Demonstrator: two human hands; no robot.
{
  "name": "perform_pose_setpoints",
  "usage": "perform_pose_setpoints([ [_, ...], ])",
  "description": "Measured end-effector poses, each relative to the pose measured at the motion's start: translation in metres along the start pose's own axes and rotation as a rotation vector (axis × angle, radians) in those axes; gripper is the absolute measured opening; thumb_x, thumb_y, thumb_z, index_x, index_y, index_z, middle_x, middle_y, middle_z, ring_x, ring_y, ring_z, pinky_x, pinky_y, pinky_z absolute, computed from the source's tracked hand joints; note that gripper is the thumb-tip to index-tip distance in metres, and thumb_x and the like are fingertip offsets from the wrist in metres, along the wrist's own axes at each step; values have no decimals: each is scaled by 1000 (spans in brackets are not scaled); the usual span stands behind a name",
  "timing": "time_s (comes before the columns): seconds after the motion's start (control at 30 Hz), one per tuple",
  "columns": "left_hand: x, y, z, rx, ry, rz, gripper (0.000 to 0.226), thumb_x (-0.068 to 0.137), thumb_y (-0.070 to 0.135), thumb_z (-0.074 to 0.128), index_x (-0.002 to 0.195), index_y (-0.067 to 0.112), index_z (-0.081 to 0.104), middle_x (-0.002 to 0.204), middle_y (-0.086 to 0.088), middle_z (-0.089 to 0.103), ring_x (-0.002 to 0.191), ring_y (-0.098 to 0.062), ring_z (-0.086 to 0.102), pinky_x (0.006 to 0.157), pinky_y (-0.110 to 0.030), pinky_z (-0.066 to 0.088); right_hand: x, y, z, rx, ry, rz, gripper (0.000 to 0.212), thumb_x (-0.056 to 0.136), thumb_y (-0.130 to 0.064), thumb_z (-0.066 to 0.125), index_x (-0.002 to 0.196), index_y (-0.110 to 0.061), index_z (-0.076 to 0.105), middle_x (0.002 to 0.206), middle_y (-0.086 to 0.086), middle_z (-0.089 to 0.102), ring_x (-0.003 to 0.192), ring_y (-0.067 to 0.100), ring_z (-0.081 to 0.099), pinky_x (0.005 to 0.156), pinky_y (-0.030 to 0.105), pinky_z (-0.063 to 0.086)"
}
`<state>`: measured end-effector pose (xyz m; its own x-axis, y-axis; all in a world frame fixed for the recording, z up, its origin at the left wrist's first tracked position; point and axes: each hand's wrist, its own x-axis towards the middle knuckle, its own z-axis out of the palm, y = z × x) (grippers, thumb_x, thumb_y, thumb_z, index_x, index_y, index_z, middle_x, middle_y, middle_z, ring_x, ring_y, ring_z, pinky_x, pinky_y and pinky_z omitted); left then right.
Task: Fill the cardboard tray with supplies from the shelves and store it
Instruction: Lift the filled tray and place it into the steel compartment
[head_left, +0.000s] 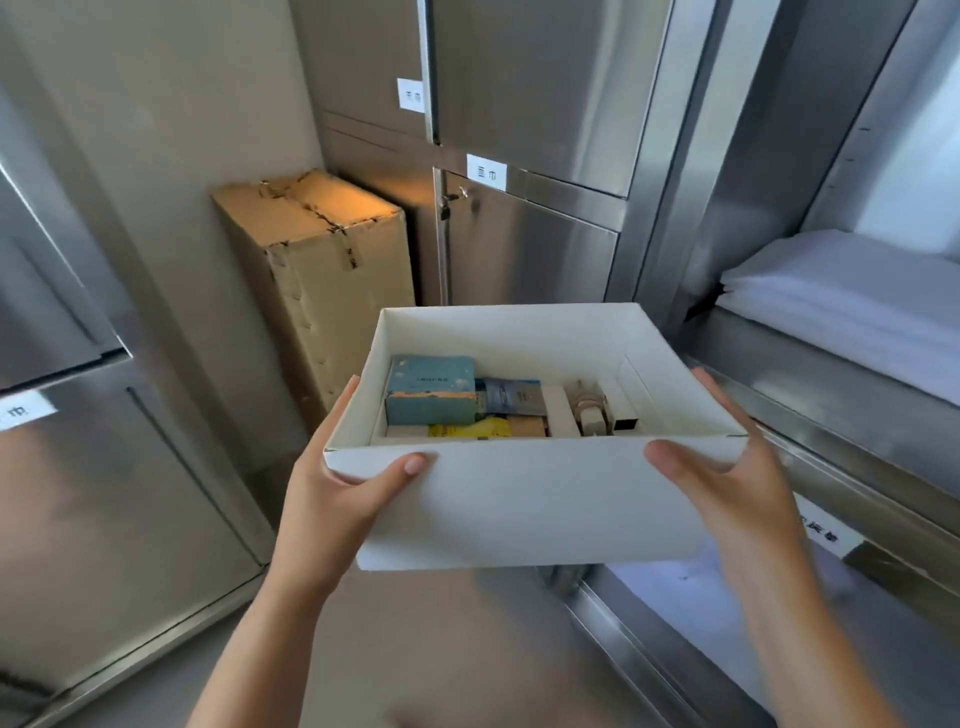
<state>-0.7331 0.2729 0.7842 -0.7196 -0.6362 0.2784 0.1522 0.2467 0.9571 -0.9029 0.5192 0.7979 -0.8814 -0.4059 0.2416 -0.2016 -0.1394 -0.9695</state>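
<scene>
I hold a white cardboard tray (524, 504) in mid-air in front of me. My left hand (337, 488) grips its near left corner, thumb on the front wall. My right hand (727, 483) grips the near right corner the same way. Inside the tray lie a blue box (430, 389), a dark blue packet (511, 397), a yellow packet (470, 430), a white box (560, 413) and a small bottle-like item (589, 410).
Steel shelves (810, 384) stand open on the right, with a stack of white folded sheets (852, 296). Shut steel cabinet doors (530, 244) with labels are ahead and on the left. A tall brown carton (317, 270) stands in the corner.
</scene>
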Motion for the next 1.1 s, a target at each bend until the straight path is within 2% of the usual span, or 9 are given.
perform_pose_setpoints([
  [0.17,34,-3,-42,19,99,10,79,52,65,81,123,64,47,133,19,57,118,-3,56,95,-39,48,47,6,55,26,-43,4,69,47,-44,84,110,-58,58,107,-17,70,96,1,67,67,10,50],
  [0.3,75,-7,-77,35,166,20,78,50,65,82,120,66,47,134,19,55,119,-2,55,98,-39,46,93,12,103,35,-102,-7,93,44,-49,90,129,-43,52,113,-11,69,105,9,65,82,25,55],
  [0.37,98,-9,-96,40,182,38,75,53,61,82,120,65,47,131,20,58,118,-1,56,97,-37,46,116,15,129,38,-119,-9,101,39,-54,91,131,-42,51,113,-11,69,105,9,65,82,29,56],
  [0.5,149,-14,-133,63,191,56,73,55,61,81,120,66,47,132,22,57,118,-1,56,95,-36,46,158,22,182,49,-123,-16,101,39,-58,88,131,-43,50,111,-15,69,99,4,66,70,15,54],
  [0.63,200,-20,-167,60,171,61,74,55,62,81,120,66,46,132,23,56,117,-2,57,94,-36,47,197,29,230,81,-115,-21,102,39,-53,90,132,-40,50,114,-11,69,103,7,66,77,25,52],
  [0.73,233,-28,-188,51,147,64,76,54,63,81,121,66,45,134,19,56,120,-7,56,98,-41,46,222,35,260,92,-111,-43,94,46,-42,88,132,-38,51,111,-15,69,99,3,66,70,16,53],
  [0.8,251,-32,-196,50,138,77,74,56,62,81,120,68,45,129,20,59,117,-6,58,94,-37,47,236,38,275,105,-96,-46,94,43,-39,87,130,-39,52,104,-18,71,92,0,68,62,11,51],
  [0.93,280,-38,-208,66,161,100,68,56,61,78,114,71,45,118,26,63,108,1,61,82,-22,52,260,40,300,112,-113,-49,71,43,-45,84,109,-56,60,102,-19,71,89,-1,68,59,10,50],
  [1.1,307,-41,-216,52,184,121,64,55,57,77,111,71,47,116,32,62,105,3,62,75,-15,53,289,48,315,109,-129,-70,84,39,-59,87,117,-55,56,107,-17,70,94,2,68,60,12,52],
])
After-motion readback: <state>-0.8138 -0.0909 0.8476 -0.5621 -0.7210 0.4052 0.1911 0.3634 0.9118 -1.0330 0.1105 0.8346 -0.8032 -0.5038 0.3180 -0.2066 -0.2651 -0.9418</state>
